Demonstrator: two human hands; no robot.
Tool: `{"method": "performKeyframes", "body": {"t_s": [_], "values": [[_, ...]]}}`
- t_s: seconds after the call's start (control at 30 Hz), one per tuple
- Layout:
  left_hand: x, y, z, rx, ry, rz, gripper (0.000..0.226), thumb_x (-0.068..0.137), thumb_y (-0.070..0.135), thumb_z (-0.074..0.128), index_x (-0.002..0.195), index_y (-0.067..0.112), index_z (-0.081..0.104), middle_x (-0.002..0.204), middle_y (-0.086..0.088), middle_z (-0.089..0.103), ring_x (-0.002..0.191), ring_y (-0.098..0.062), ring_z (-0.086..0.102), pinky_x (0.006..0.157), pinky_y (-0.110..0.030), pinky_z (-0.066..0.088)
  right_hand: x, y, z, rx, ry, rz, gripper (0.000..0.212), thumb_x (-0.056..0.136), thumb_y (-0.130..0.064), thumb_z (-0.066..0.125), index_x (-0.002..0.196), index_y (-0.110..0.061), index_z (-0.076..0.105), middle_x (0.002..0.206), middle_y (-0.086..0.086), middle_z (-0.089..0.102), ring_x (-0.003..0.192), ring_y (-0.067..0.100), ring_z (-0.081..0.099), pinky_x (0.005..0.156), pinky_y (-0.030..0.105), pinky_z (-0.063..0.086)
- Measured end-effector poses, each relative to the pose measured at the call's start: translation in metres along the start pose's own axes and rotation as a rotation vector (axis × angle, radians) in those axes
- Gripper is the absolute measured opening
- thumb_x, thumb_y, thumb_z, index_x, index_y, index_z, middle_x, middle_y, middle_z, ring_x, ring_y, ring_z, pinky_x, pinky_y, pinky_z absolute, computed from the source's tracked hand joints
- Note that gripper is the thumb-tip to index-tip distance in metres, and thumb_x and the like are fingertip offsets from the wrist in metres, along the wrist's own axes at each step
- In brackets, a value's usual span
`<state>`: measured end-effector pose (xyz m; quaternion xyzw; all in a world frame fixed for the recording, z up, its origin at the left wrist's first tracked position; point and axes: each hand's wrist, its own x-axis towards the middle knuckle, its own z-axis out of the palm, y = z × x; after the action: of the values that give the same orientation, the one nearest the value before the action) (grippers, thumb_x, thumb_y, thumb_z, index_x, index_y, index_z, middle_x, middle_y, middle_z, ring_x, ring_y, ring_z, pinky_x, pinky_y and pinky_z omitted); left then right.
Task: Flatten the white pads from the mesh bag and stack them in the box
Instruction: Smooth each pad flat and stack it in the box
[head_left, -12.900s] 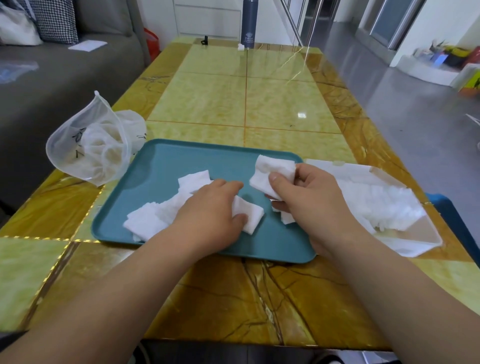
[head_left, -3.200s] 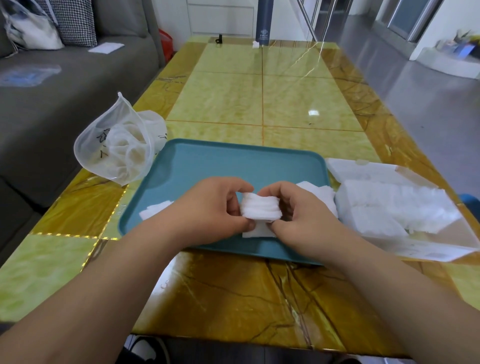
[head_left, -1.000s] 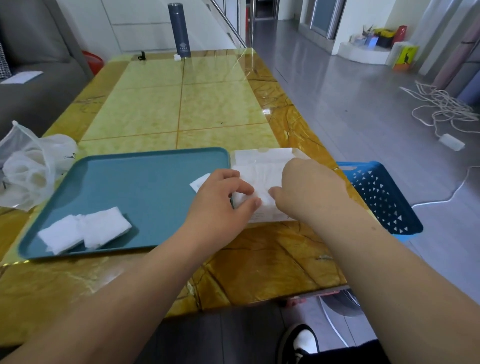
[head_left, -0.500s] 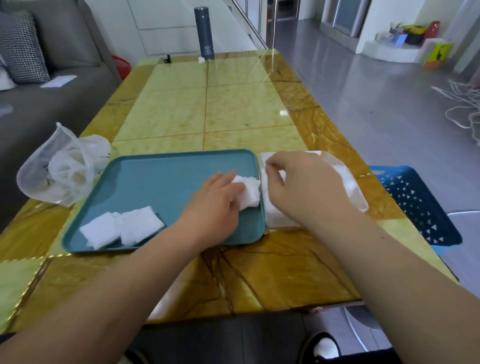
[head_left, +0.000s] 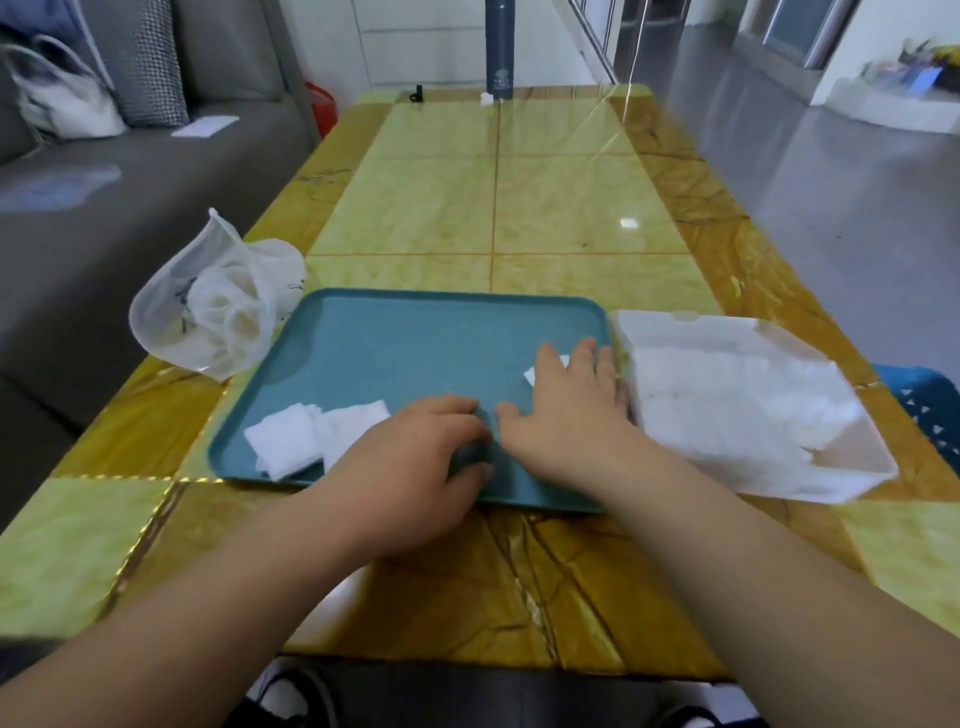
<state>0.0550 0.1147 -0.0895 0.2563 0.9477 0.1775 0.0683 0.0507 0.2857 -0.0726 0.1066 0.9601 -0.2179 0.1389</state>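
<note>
A teal tray (head_left: 415, 348) lies on the table in front of me. My right hand (head_left: 569, 410) lies flat with straight fingers on a white pad (head_left: 537, 372) at the tray's right side; most of that pad is hidden under it. My left hand (head_left: 415, 460) hovers over the tray's front edge with loosely curled fingers and holds nothing. Two more white pads (head_left: 311, 436) lie side by side at the tray's front left. The white box (head_left: 860, 465) right of the tray holds a stack of pads (head_left: 727, 405). The mesh bag (head_left: 208, 312) slumps at the tray's left corner.
The yellow marble table (head_left: 493, 208) stretches away beyond the tray, with a dark bottle (head_left: 500, 47) at its far end. A grey sofa (head_left: 104, 208) runs along the left. A blue basket (head_left: 930, 400) stands on the floor to the right of the box.
My right hand has come off the box and now lies flat on the pad on the tray. My left hand has let go of that pad and drawn back to the left.
</note>
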Motion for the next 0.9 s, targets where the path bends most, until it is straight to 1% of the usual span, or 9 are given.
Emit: {"method": "performKeyframes", "body": {"t_s": [0.1, 0.23, 0.33, 0.4, 0.5, 0.57, 0.63, 0.77, 0.9], "values": [[0.004, -0.007, 0.000, 0.001, 0.026, -0.012, 0.036, 0.095, 0.038, 0.066, 0.129, 0.029, 0.067, 0.153, 0.006, 0.051, 0.142, -0.016, 0.046, 0.116, -0.032, 0.038, 0.013, -0.002, 0.008, 0.043, 0.028, 0.040, 0.080, 0.096, -0.047, 0.051, 0.161, -0.013, 0.019, 0.170, 0.023, 0.006, 0.158, 0.041, -0.003, 0.128, 0.055, 0.004], [0.007, -0.015, -0.020, 0.047, 0.097, -0.030, 0.041, 0.094, 0.035, 0.070, 0.134, 0.027, 0.066, 0.158, 0.001, 0.047, 0.151, -0.018, 0.034, 0.115, -0.017, 0.016, 0.022, -0.007, 0.016, 0.100, 0.053, -0.077, 0.068, 0.089, -0.042, 0.050, 0.149, -0.012, 0.038, 0.154, 0.015, 0.041, 0.149, 0.038, 0.026, 0.125, 0.051, 0.020], [-0.007, -0.033, -0.042, 0.043, 0.170, -0.147, 0.051, 0.092, 0.046, 0.070, 0.140, 0.031, 0.061, 0.161, 0.003, 0.041, 0.153, -0.016, 0.029, 0.121, -0.024, 0.018, 0.018, -0.015, 0.019, 0.117, 0.074, -0.219, 0.071, 0.092, -0.035, 0.052, 0.158, -0.014, 0.032, 0.164, 0.009, 0.033, 0.157, 0.032, 0.015, 0.129, 0.051, 0.008], [-0.018, -0.044, -0.050, 0.091, 0.069, -0.270, 0.066, 0.090, 0.055, 0.068, 0.150, 0.035, 0.048, 0.168, 0.002, 0.027, 0.157, -0.019, 0.019, 0.126, -0.036, 0.017, 0.010, -0.023, 0.021, 0.110, 0.137, -0.320, 0.069, 0.099, -0.025, 0.056, 0.162, -0.016, 0.027, 0.170, 0.005, 0.025, 0.161, 0.026, 0.006, 0.130, 0.044, -0.003], [-0.034, -0.051, -0.051, 0.135, -0.065, -0.383, 0.078, 0.090, 0.063, 0.063, 0.157, 0.036, 0.033, 0.171, -0.001, 0.017, 0.158, -0.024, 0.013, 0.127, -0.044, 0.020, -0.006, -0.040, 0.031, 0.140, 0.184, -0.486, 0.062, 0.099, -0.018, 0.060, 0.158, -0.013, 0.039, 0.168, 0.007, 0.031, 0.160, 0.025, 0.014, 0.129, 0.037, 0.000], [-0.040, -0.056, -0.048, 0.129, -0.060, -0.403, 0.073, 0.091, 0.063, 0.060, 0.154, 0.034, 0.037, 0.165, -0.001, 0.030, 0.153, -0.025, 0.025, 0.123, -0.044, 0.030, -0.015, -0.050, 0.040, 0.154, 0.128, -0.543, 0.055, 0.100, -0.018, 0.059, 0.154, -0.013, 0.045, 0.165, 0.006, 0.036, 0.158, 0.021, 0.023, 0.125, 0.023, 0.006], [-0.042, -0.059, -0.046, 0.130, -0.056, -0.401, 0.069, 0.092, 0.063, 0.057, 0.151, 0.032, 0.040, 0.154, 0.002, 0.044, 0.144, -0.025, 0.038, 0.116, -0.044, 0.038, -0.020, -0.056, 0.046, 0.125, 0.060, -0.510, 0.051, 0.102, -0.022, 0.056, 0.152, -0.015, 0.048, 0.160, 0.002, 0.044, 0.152, 0.018, 0.033, 0.122, 0.022, 0.016], [-0.033, -0.056, -0.038, 0.087, -0.032, -0.354, 0.064, 0.096, 0.057, 0.058, 0.151, 0.028, 0.039, 0.154, 0.004, 0.045, 0.145, -0.023, 0.037, 0.115, -0.045, 0.037, -0.018, -0.052, 0.042, 0.011, 0.000, -0.342, 0.047, 0.099, -0.027, 0.057, 0.143, -0.013, 0.049, 0.144, 0.008, 0.055, 0.139, 0.029, 0.043, 0.119, 0.047, 0.031], [-0.012, -0.047, -0.028, -0.067, 0.033, -0.228, 0.075, 0.092, 0.050, 0.069, 0.156, 0.027, 0.037, 0.158, 0.004, 0.044, 0.147, -0.019, 0.036, 0.120, -0.035, 0.031, -0.012, -0.037, 0.028, 0.185, 0.018, -0.275, 0.059, 0.097, -0.023, 0.061, 0.154, -0.018, 0.045, 0.153, 0.002, 0.052, 0.144, 0.019, 0.044, 0.115, 0.025, 0.031]]}}
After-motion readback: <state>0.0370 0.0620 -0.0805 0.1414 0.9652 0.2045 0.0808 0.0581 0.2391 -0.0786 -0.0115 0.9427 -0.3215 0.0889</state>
